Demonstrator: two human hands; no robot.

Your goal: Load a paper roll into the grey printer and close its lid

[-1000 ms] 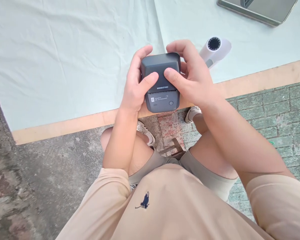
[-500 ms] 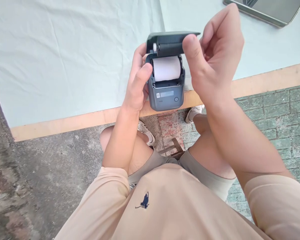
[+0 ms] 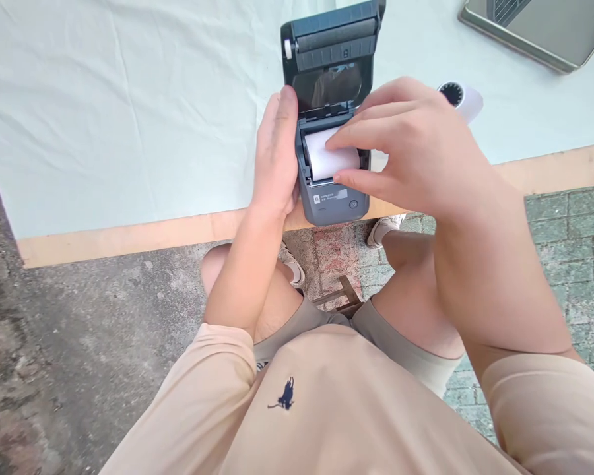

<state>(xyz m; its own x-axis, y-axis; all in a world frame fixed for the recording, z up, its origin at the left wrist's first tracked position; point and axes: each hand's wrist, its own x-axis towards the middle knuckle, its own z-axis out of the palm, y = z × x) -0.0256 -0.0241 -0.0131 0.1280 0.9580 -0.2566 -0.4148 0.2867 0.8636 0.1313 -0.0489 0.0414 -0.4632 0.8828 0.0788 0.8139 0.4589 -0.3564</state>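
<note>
Printer (image 3: 328, 115), dark grey and compact, is at the upper centre of the frame, above the wooden front edge of the tabletop (image 3: 103, 245). Its lid (image 3: 334, 45) stands raised toward the top of the frame, and a white paper roll (image 3: 321, 157) sits in the opened bay. Below the bay, the front panel carries a small pale label and a round power button (image 3: 353, 204).

The left hand (image 3: 276, 152) has its grip closed around the printer's left side, thumb lying up along that edge near the hinge. The right hand (image 3: 416, 148) comes in from the right, its grip partly open, forefinger on the paper roll and thumb by its lower edge; whether it has hold of the roll, I cannot tell.

Pale cloth (image 3: 129, 119) covers most of the tabletop. Just beyond the right hand, a white cylinder (image 3: 472, 105) with a dark toothed opening lies partly hidden. At the upper right, a flat grey-green object (image 3: 549, 36) is cut off by the frame.
</note>
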